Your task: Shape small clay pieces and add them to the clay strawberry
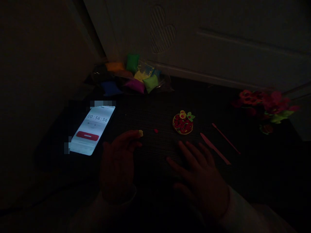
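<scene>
In the dim light, my left hand (118,158) is raised over the dark table, with a small yellow piece (141,133), perhaps modelling clay, at its fingertips. How the fingers grip it is hard to see. Just right of it lies a tiny red bit (155,130). My right hand (198,171) is open, palm down with fingers spread, low over the table and holding nothing. Beyond its fingertips sits a small round red clay piece with a yellow rim (183,124), topped by a yellow flower and a green one. A pink plastic knife (215,149) lies beside that hand.
A thin pink stick (225,138) lies right of the knife. At left, a lit phone (93,131) shows a running timer. Colourful clay packets (136,85) lie along the back by a pale panel with a heart relief (161,30). Red and pink flower shapes (269,102) stand at right.
</scene>
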Demonstrator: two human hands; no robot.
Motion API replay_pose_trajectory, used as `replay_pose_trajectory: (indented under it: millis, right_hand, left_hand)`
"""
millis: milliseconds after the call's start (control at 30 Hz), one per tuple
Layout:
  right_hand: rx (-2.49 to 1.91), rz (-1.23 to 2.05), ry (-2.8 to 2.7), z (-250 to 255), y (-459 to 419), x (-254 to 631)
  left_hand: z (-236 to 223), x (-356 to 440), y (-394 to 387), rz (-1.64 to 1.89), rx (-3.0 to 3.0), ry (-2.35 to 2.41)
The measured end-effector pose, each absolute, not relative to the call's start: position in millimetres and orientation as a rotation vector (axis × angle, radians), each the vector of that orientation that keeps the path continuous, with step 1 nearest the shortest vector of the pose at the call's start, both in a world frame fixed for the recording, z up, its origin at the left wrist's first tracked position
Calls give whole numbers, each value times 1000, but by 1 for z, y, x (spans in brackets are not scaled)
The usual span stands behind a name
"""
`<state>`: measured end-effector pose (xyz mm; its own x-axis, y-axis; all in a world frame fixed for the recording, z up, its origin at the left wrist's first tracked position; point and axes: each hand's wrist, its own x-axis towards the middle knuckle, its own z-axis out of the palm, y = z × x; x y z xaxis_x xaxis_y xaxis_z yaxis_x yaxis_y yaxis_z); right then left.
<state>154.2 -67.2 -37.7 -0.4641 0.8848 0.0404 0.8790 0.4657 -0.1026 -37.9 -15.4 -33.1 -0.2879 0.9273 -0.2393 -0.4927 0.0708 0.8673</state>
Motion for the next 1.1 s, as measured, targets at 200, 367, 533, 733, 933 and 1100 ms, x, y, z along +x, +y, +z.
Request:
replay_pose_trajectory:
  millis: [200, 367, 533, 733, 933, 1100]
  right_hand:
    - [-1602, 86, -2604, -37, -66, 154]
    - [-1597, 83, -2587, -37, -65, 154]
    - [-1555, 104, -2635, -38, -65, 153]
    - [-1569, 107, -2637, -39, -66, 154]
    - [-1624, 77, -2592, -40, -67, 153]
    - [-1665, 57, -2566, -41, -69, 151]
  left_hand:
    - [-32, -37, -16, 1533, 507, 1150]
    - [-31, -37, -16, 1513, 510, 1156]
    - [-32, -38, -16, 1505, 512, 1133]
    - [-33, -38, -16, 1530, 536, 1126]
    - [-32, -38, -16, 1514, 513, 1109]
    - [-31, -37, -16, 1528, 493, 1111]
